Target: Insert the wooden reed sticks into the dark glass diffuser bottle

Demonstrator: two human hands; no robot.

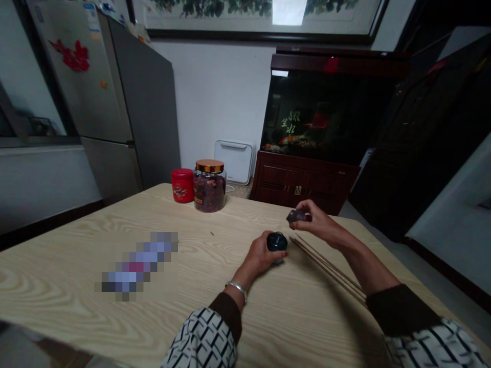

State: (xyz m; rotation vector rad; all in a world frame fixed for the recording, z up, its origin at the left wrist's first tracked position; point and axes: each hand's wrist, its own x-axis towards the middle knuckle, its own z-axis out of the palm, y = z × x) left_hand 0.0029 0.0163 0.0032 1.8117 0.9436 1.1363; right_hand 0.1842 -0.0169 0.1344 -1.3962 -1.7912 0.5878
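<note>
My left hand (261,254) is closed round a small, dark, glossy bottle (276,241) that stands on the table, its round top facing up. Just above the table, to the right of the bottle, my right hand (315,222) grips a dark purplish-brown piece (297,216) between thumb and fingers. Its exact kind is unclear; it could be a cap or a stone. Several thin brown sticks (330,270) lie on the table under my right forearm, their tips near the bottle.
A red canister (182,185) and a glass jar of dried flowers (209,190) with a copper-coloured lid stand at the table's (215,286) far edge. A blurred-out object (138,266) lies on the left. Beyond are a fridge (148,97) and a fish tank (310,117).
</note>
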